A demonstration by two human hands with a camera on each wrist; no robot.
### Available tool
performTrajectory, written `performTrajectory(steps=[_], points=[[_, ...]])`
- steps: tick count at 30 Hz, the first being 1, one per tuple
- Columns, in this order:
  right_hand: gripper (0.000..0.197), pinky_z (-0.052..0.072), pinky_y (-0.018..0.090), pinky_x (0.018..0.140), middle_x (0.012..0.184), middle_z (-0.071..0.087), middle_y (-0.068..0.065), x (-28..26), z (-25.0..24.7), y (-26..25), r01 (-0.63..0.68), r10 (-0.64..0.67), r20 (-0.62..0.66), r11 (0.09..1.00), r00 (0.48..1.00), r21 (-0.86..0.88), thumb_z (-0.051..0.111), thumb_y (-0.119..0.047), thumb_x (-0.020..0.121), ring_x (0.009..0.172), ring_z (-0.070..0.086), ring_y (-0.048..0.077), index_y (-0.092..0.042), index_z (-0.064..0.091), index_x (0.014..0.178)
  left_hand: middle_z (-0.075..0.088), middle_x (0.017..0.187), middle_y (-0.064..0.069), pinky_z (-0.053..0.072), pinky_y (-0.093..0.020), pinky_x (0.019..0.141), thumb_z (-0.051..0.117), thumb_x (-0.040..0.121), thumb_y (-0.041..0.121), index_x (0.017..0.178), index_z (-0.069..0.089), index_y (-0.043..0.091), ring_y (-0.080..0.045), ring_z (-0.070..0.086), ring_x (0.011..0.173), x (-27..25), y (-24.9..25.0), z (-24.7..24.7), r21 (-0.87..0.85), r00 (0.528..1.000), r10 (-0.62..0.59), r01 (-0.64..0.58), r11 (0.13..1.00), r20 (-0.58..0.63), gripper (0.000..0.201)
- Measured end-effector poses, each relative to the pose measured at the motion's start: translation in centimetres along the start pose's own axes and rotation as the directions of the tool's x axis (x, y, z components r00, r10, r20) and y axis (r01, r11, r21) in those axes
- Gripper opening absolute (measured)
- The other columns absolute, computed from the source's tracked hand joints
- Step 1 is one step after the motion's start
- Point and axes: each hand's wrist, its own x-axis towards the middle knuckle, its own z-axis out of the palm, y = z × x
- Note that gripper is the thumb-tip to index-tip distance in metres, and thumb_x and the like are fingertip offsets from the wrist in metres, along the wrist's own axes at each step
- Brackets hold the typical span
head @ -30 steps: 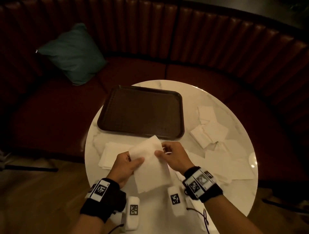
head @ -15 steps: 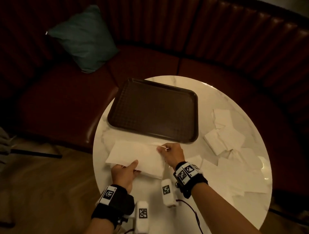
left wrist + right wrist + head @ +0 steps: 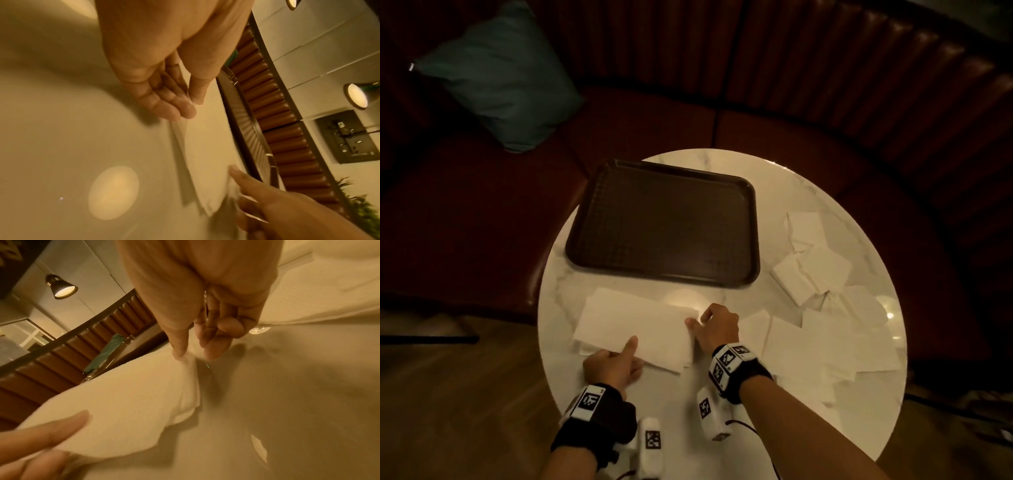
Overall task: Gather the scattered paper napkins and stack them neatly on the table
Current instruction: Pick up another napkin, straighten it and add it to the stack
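Observation:
A white paper napkin (image 3: 637, 322) lies on the napkin stack at the front left of the round marble table (image 3: 791, 192). My left hand (image 3: 635, 354) pinches its near edge, thumb on top; the left wrist view shows that left hand (image 3: 188, 105) with the sheet (image 3: 207, 146) running away from it. My right hand (image 3: 693, 323) pinches the right corner, which the right wrist view shows lifted between thumb and fingers of the right hand (image 3: 194, 354). More scattered napkins (image 3: 815, 274) cover the table's right side, some overlapping.
A dark brown tray (image 3: 654, 272) sits at the back left of the table, just beyond the stack. A dark red curved bench (image 3: 654, 120) wraps around the table, with a teal cushion (image 3: 500, 82) on it. Wooden floor lies to the left.
The napkin that both hands held up in front of me has come down to the left and now lies flat on the stack. Both hands followed it down.

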Motion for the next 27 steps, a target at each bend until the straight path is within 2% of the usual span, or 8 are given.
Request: performTrajectory(steps=[4, 8, 10, 13, 15, 18, 22, 27], points=[[0.026, 0.049, 0.029, 0.083, 0.096, 0.058, 0.004, -0.5, -2.0, 1.7, -0.026, 0.033, -0.037, 0.987, 0.999, 0.159, 0.071, -0.038, 0.078, 0.087, 0.056, 0.020, -0.020, 0.054, 0.083, 0.045, 0.030, -0.007, 0.043, -0.028, 0.052, 0.077, 0.076, 0.029, 0.042, 0.046, 0.009, -0.018, 0.041, 0.028, 0.1, 0.0, -0.3, 0.105, 0.998, -0.066, 0.064, 0.992, 0.018, 0.049], [0.013, 0.050, 0.032, 0.082, 0.078, 0.063, 0.004, -0.9, -7.4, 5.9, 0.094, -0.095, -0.163, 0.995, 0.982, -0.011, 0.068, -0.024, 0.082, 0.083, 0.057, 0.020, -0.017, 0.057, 0.082, 0.043, 0.036, -0.005, 0.042, -0.022, 0.044, 0.078, 0.073, 0.029, 0.054, 0.047, 0.009, -0.019, 0.046, 0.037, -2.5, -0.3, 0.1, 0.325, 0.964, -0.174, 0.102, 0.940, 0.200, 0.042], [0.020, 0.049, 0.035, 0.085, 0.096, 0.062, 0.010, -0.8, -10.1, 8.9, 0.092, -0.121, -0.166, 0.980, 0.979, -0.174, 0.066, -0.022, 0.083, 0.094, 0.058, 0.026, -0.014, 0.059, 0.099, 0.041, 0.037, -0.006, 0.038, -0.020, 0.041, 0.078, 0.075, 0.024, 0.051, 0.044, 0.011, -0.018, 0.042, 0.033, -3.5, -0.9, 0.9, 0.440, 0.944, -0.150, 0.006, 0.898, 0.293, 0.043], [0.052, 0.043, 0.039, 0.094, 0.125, 0.046, 0.012, -0.2, -12.7, 12.3, 0.005, -0.047, -0.113, 0.938, 0.993, -0.346, 0.068, -0.031, 0.082, 0.117, 0.048, 0.031, -0.018, 0.046, 0.128, 0.045, 0.036, -0.008, 0.038, -0.023, 0.043, 0.074, 0.077, 0.024, 0.047, 0.045, 0.008, -0.019, 0.042, 0.033, -4.8, -1.8, 2.5, 0.591, 0.918, -0.001, -0.254, 0.766, 0.396, 0.044], [0.066, 0.038, 0.042, 0.099, 0.134, 0.039, 0.011, 0.1, -13.6, 13.5, -0.001, -0.041, -0.089, 0.902, 0.995, -0.431, 0.069, -0.041, 0.080, 0.124, 0.040, 0.031, -0.021, 0.039, 0.135, 0.049, 0.035, -0.006, 0.041, -0.022, 0.044, 0.073, 0.078, 0.026, 0.046, 0.046, 0.010, -0.019, 0.044, 0.032, -6.0, -2.3, 3.6, 0.654, 0.877, 0.062, -0.401, 0.641, 0.476, 0.045], [0.080, 0.033, 0.047, 0.103, 0.141, 0.033, 0.010, 0.6, -14.0, 14.2, 0.049, -0.054, 0.005, 0.857, 0.999, -0.513, 0.068, -0.052, 0.077, 0.129, 0.033, 0.032, -0.021, 0.032, 0.141, 0.047, 0.035, 0.000, 0.041, -0.020, 0.044, 0.074, 0.077, 0.023, 0.047, 0.040, 0.012, -0.012, 0.044, 0.030, -7.3, -3.2, 4.6, 0.672, 0.832, 0.105, -0.508, 0.539, 0.545, 0.046], [0.061, 0.029, 0.045, 0.102, 0.135, 0.040, 0.008, 1.0, -13.3, 14.2, 0.138, -0.127, 0.057, 0.831, 0.990, -0.540, 0.066, -0.042, 0.082, 0.126, 0.035, 0.030, -0.024, 0.042, 0.135, 0.048, 0.033, 0.004, 0.043, -0.022, 0.050, 0.074, 0.075, 0.023, 0.048, 0.040, 0.014, -0.010, 0.049, 0.032, -8.4, -3.7, 5.4, 0.684, 0.786, 0.169, -0.605, 0.407, 0.595, 0.045], [0.041, 0.030, 0.041, 0.099, 0.128, 0.050, 0.006, 1.1, -12.7, 13.8, 0.248, -0.287, 0.006, 0.817, 0.958, -0.520, 0.057, -0.031, 0.090, 0.122, 0.042, 0.026, -0.027, 0.051, 0.130, 0.052, 0.034, 0.002, 0.040, -0.021, 0.052, 0.074, 0.076, 0.025, 0.047, 0.044, 0.015, -0.004, 0.051, 0.033, -8.1, -3.5, 4.4, 0.706, 0.787, 0.275, -0.616, 0.348, 0.552, 0.043]])
